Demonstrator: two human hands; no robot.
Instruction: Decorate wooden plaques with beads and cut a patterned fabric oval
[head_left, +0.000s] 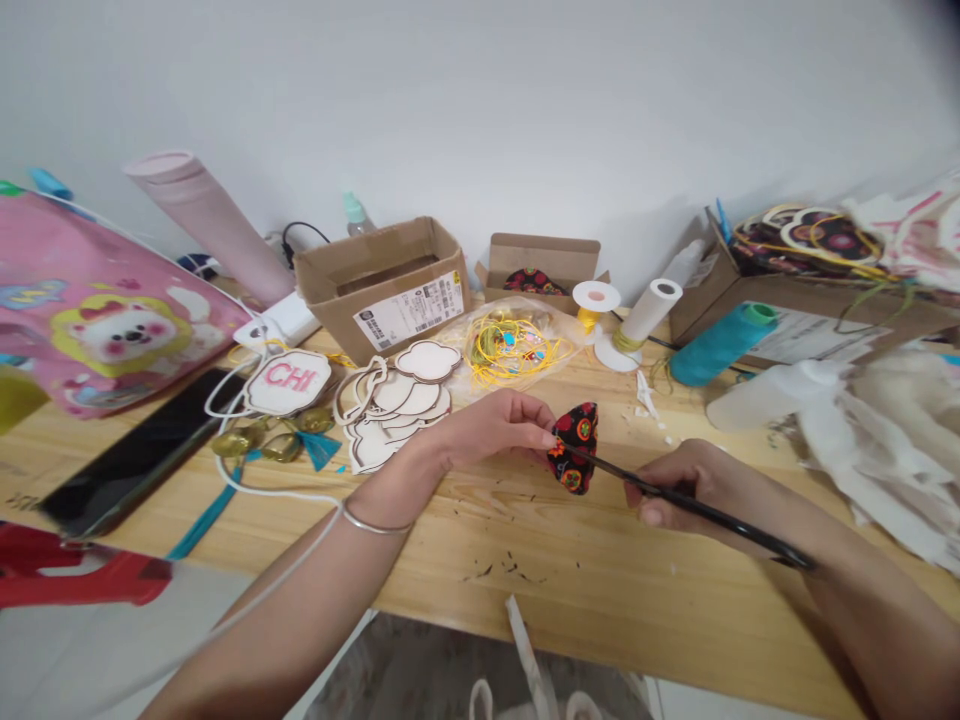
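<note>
Black, fan-shaped fabric piece printed with red, orange and yellow motifs (583, 432): in the head view it is held over the pale wooden table (622, 610), near the middle, between the person's two hands. The left hand (504, 428) is closed in a pinch, its thumb and fingers gripping the left edge of the fabric; a plain silver-coloured bangle (377, 526) circles that wrist. The right hand (690, 490) is partly curled and grasps a long, slim, black rod-like tool (739, 530), the thumb beneath it and its rear end reaching back over the wrist. The tool's thin front end crosses the face of the fabric toward the left thumb; whether it goes into the cloth or only lies against it, I cannot tell. Small dark scraps (506, 568) lie on the wood nearer the person. Beyond the left hand sits a clear plastic bag with yellow cord (516, 345), and to its left a pile of flat, white-faced, scallop-edged plaques (399, 402). Beyond the right hand lies a teal thread cone (718, 350).
</note>
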